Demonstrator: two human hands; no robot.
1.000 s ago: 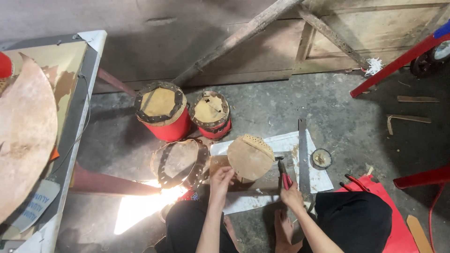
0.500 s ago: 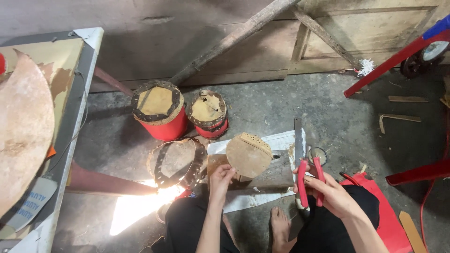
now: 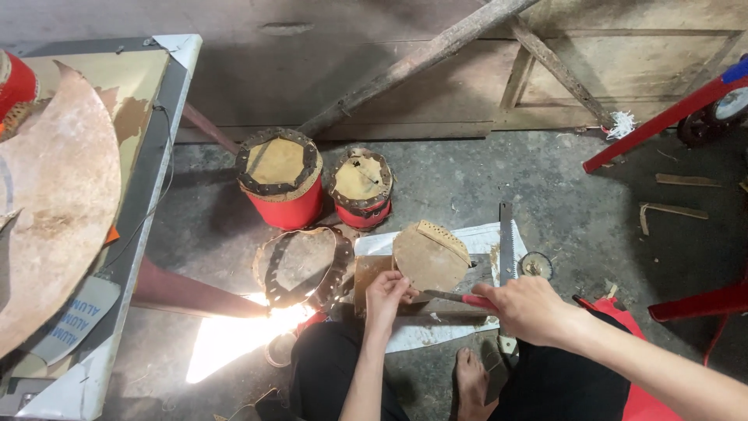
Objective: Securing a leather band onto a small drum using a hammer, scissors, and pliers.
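Tan, round leather piece (image 3: 428,257) with a perforated edge sits at the centre of the frame, lying over a small wooden board (image 3: 372,274) on a white sheet (image 3: 483,238) spread on the concrete floor (image 3: 467,179). Left hand (image 3: 387,292) pinches its lower rim, fingers together on the leather. Right hand (image 3: 528,306) is wrapped shut around the red handle of a slim tool (image 3: 456,297), whose metal tip points left toward the leather's lower edge — whether it touches, I cannot tell.

Just right of the leather lies a long metal saw blade (image 3: 506,245), with a small round tin (image 3: 536,265) beside it. Left of the board rests a dark hoop with a leather skin (image 3: 300,265). Above it, at upper centre, stand two red drums (image 3: 312,183) with tan tops, side by side. A bench (image 3: 148,156) along the left edge carries a large curved sheet of hide (image 3: 54,210). Bright sunlight falls on the floor at lower left.
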